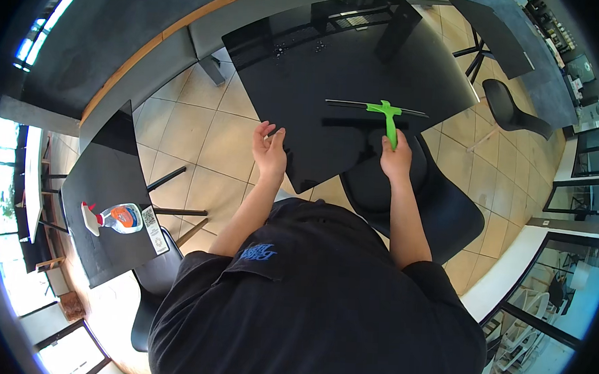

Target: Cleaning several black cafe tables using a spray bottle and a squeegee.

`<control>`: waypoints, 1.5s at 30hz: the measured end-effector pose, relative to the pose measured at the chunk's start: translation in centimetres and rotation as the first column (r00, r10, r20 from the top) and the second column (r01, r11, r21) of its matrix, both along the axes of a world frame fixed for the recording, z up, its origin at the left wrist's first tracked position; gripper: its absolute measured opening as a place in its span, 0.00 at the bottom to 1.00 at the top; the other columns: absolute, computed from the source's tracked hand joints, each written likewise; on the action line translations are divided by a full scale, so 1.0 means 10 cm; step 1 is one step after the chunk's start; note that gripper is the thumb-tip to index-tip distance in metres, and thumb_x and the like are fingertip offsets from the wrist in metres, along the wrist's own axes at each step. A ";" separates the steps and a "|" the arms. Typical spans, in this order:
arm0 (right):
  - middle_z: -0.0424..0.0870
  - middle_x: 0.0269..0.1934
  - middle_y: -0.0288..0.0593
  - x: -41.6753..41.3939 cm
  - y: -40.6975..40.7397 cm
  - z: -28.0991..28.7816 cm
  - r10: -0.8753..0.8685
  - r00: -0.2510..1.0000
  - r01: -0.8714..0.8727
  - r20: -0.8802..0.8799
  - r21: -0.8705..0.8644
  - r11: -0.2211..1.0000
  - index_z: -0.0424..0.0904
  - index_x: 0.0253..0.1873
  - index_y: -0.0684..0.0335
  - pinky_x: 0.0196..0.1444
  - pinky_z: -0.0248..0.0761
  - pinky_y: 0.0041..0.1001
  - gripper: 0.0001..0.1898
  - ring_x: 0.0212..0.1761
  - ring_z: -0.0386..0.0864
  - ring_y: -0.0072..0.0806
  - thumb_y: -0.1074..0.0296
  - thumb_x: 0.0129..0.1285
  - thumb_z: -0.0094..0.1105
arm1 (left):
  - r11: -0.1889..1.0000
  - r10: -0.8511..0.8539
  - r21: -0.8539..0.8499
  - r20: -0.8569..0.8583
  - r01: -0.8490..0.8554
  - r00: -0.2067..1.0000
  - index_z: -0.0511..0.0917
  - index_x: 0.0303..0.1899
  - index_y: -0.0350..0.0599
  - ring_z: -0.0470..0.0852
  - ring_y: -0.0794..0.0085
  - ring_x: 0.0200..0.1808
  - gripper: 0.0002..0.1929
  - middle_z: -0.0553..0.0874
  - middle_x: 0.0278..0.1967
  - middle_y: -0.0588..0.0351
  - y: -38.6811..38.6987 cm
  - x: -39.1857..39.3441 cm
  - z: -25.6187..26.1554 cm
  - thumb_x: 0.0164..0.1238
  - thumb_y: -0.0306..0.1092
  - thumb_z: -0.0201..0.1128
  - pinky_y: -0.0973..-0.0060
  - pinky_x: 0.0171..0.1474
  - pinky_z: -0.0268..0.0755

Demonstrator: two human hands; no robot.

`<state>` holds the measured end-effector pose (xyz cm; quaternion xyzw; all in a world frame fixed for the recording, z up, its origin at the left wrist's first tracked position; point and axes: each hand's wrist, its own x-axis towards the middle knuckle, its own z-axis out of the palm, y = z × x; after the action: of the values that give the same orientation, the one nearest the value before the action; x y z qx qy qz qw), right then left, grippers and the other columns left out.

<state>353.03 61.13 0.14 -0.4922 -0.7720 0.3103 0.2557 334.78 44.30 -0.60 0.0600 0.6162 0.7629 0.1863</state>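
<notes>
My right hand [397,156] grips the handle of a green squeegee [387,110], its long blade held crosswise over a glossy black table [334,78]. Wet drops [280,50] dot the table's far left part. Near the table's left edge, my left hand [270,148] has its fingers apart and curled a little, with nothing in it. A clear spray bottle [122,218] with a red and white trigger head lies on a second dark table [114,179] to the left, beside a small white card [154,231] bearing a printed code and writing.
A black chair [453,219] is tucked at the near right corner of the glossy table. Another black chair [508,111] stands farther right. A grey bench [236,24] runs along the far left side. A third dark table [501,40] stands at the upper right.
</notes>
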 end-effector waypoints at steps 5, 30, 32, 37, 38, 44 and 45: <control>0.75 0.43 0.54 -0.19 0.01 -0.07 0.118 0.993 -0.115 -0.017 0.115 0.987 0.66 0.54 0.61 0.46 0.67 0.35 0.19 0.45 0.72 0.47 0.66 0.56 0.51 | 0.991 -0.067 -0.119 -0.109 0.054 0.992 0.65 0.49 0.41 0.75 0.78 0.37 0.19 0.73 0.45 0.54 0.26 -0.18 -0.11 0.55 0.27 0.59 0.84 0.40 0.65; 0.74 0.34 0.50 -2.57 0.98 -0.62 0.178 0.932 -0.246 0.316 0.192 0.950 0.61 0.59 0.52 0.37 0.68 0.40 0.21 0.35 0.74 0.46 0.62 0.59 0.46 | 0.921 -0.358 -0.269 -0.312 0.280 0.880 0.68 0.47 0.42 0.75 0.72 0.40 0.18 0.74 0.44 0.55 0.89 -1.57 -0.28 0.55 0.30 0.59 0.77 0.41 0.64; 0.75 0.34 0.51 -2.80 1.19 -0.62 0.091 0.938 -0.164 0.334 0.200 0.966 0.62 0.58 0.52 0.38 0.68 0.41 0.21 0.36 0.75 0.46 0.63 0.59 0.46 | 0.926 -0.352 -0.250 -0.294 0.284 0.888 0.68 0.47 0.42 0.75 0.72 0.40 0.17 0.74 0.44 0.55 0.85 -1.71 -0.29 0.55 0.30 0.59 0.77 0.41 0.64; 0.76 0.35 0.53 -3.37 1.61 -0.48 -0.037 0.895 -0.015 0.445 0.114 0.993 0.59 0.59 0.53 0.39 0.69 0.41 0.21 0.38 0.75 0.47 0.62 0.59 0.43 | 0.941 -0.300 -0.249 -0.300 0.229 0.906 0.68 0.48 0.42 0.76 0.72 0.38 0.17 0.75 0.44 0.55 0.69 -2.06 -0.38 0.56 0.30 0.59 0.77 0.40 0.64; 0.76 0.35 0.53 -3.46 1.67 -0.46 -0.038 0.895 -0.015 0.445 0.115 0.993 0.59 0.59 0.53 0.39 0.69 0.41 0.21 0.38 0.75 0.47 0.62 0.59 0.43 | 0.939 -0.294 -0.268 -0.294 0.216 0.910 0.68 0.48 0.42 0.77 0.73 0.38 0.17 0.75 0.44 0.54 0.67 -2.11 -0.38 0.56 0.30 0.59 0.77 0.40 0.64; 0.77 0.34 0.54 -3.75 1.47 -0.42 0.052 0.911 -0.090 0.409 0.073 0.993 0.57 0.60 0.56 0.40 0.69 0.42 0.23 0.36 0.76 0.49 0.63 0.58 0.44 | 0.966 -0.201 -0.207 -0.212 0.157 0.956 0.68 0.47 0.42 0.77 0.75 0.38 0.16 0.76 0.44 0.54 0.65 -2.17 -0.46 0.56 0.30 0.58 0.79 0.40 0.64; 0.76 0.33 0.55 -3.69 1.42 -0.51 0.080 0.911 -0.136 0.404 0.111 0.984 0.56 0.60 0.56 0.39 0.69 0.43 0.24 0.35 0.75 0.49 0.62 0.58 0.44 | 0.966 -0.209 -0.198 -0.210 0.168 0.955 0.68 0.47 0.42 0.77 0.75 0.38 0.16 0.76 0.44 0.54 0.71 -2.15 -0.46 0.56 0.30 0.58 0.79 0.40 0.64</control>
<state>316.15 75.32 -4.92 -0.4826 -0.8535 0.1636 0.1089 313.28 51.37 -5.23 0.1896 0.6907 0.6713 0.1907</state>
